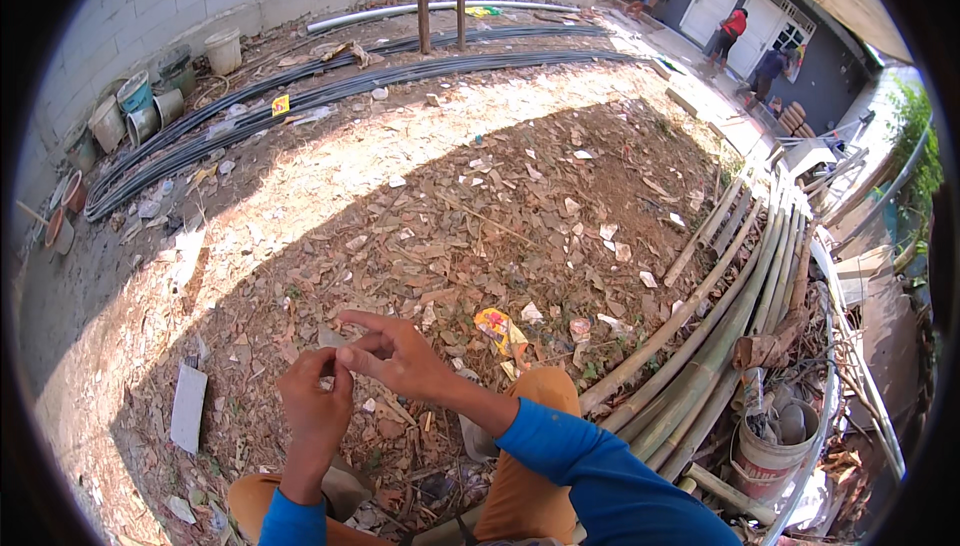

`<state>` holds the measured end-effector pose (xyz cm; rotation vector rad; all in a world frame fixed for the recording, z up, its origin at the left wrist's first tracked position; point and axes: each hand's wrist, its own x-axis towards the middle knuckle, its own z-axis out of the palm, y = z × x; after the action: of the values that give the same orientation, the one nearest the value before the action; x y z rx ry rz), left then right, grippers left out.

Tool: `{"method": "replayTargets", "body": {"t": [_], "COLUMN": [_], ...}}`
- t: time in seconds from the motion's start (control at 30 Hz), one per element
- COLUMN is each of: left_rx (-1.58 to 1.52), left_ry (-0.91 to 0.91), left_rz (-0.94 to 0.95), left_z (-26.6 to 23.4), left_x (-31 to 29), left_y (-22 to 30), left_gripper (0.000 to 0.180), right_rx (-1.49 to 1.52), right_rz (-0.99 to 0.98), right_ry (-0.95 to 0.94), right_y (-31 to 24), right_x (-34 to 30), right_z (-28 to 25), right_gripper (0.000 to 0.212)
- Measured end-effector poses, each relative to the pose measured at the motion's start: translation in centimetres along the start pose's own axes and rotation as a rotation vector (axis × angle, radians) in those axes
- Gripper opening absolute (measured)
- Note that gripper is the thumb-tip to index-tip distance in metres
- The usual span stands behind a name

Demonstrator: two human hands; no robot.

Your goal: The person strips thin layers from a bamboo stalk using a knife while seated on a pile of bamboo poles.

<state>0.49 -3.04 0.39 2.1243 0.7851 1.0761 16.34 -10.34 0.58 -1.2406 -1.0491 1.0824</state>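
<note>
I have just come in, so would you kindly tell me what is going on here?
A person in blue sleeves has the left hand and right hand close together over leaf-strewn ground, the two seeming to touch; whether they hold anything small cannot be made out. Bamboo poles lie piled to the right, beside a bucket. Farther off, three other people are near a house.

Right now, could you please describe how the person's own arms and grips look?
The left sleeve and right sleeve are bright blue, stopping short of the left grip and right grip, which are both bare, with no gloves or watch visible.
</note>
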Motion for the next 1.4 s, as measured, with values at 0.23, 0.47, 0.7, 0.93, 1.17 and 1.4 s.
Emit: {"method": "replayTargets", "body": {"t": [0.23, 0.47, 0.7, 0.93, 1.17, 1.4], "left_rx": [0.247, 0.393, 0.489, 0.518, 0.487, 0.451], "left_ry": [-0.014, 0.029, 0.03, 0.006, 0.057, 0.033], "left_rz": [0.167, 0.119, 0.193, 0.216, 0.217, 0.202], "left_z": [-0.1, 0.1, -0.1, -0.2, 0.1, 0.1], "left_x": [-0.3, -0.6, -0.5, -0.4, -0.5, -0.6], "left_y": [-0.8, -1.0, -0.9, -0.7, -0.8, -0.9], "left_gripper": [0.017, 0.017, 0.015, 0.017, 0.012, 0.019], "right_rx": [0.048, 0.108, 0.041, 0.026, 0.029, 0.054], "right_rz": [-0.029, -0.028, -0.093, -0.079, -0.081, -0.062], "right_ry": [-0.062, -0.095, -0.098, -0.128, -0.124, -0.126], "right_y": [0.9, 0.3, 0.1, -0.4, -0.3, -0.6], "right_x": [-0.1, -0.1, -0.2, -0.4, -0.5, -0.6], "right_z": [0.6, 0.8, 0.6, 0.6, 0.6, 0.7], "right_gripper": [0.075, 0.084, 0.086, 0.088, 0.088, 0.09]}}
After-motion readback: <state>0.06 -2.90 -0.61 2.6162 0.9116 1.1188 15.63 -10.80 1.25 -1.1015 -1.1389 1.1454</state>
